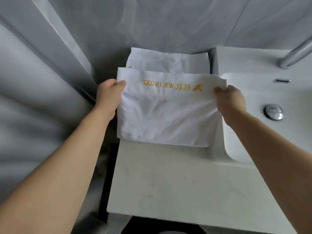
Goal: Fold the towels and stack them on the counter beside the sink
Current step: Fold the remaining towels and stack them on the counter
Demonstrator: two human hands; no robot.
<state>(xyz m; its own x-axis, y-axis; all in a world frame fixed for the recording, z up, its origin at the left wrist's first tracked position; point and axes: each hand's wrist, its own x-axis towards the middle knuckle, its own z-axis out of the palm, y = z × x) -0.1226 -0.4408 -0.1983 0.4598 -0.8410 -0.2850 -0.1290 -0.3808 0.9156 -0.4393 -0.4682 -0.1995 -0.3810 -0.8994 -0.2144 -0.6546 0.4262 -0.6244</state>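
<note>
Towel [168, 115], folded, hangs crosswise just above the table [168, 179], left hand [108, 95] and right hand [231, 100] pinching its far corners, the stacked towel [167, 62] lying directly beyond it, left of the sink [253, 98].

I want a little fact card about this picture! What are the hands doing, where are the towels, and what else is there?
left hand: pinches the left edge of the front towel
right hand: pinches its right edge
front towel: white, folded, gold lettering upside down, lower edge on the counter
back towel: white, folded, behind the front one, by the wall
counter: pale, left of the sink
sink: white, metal drain
tap: metal, top right
</note>
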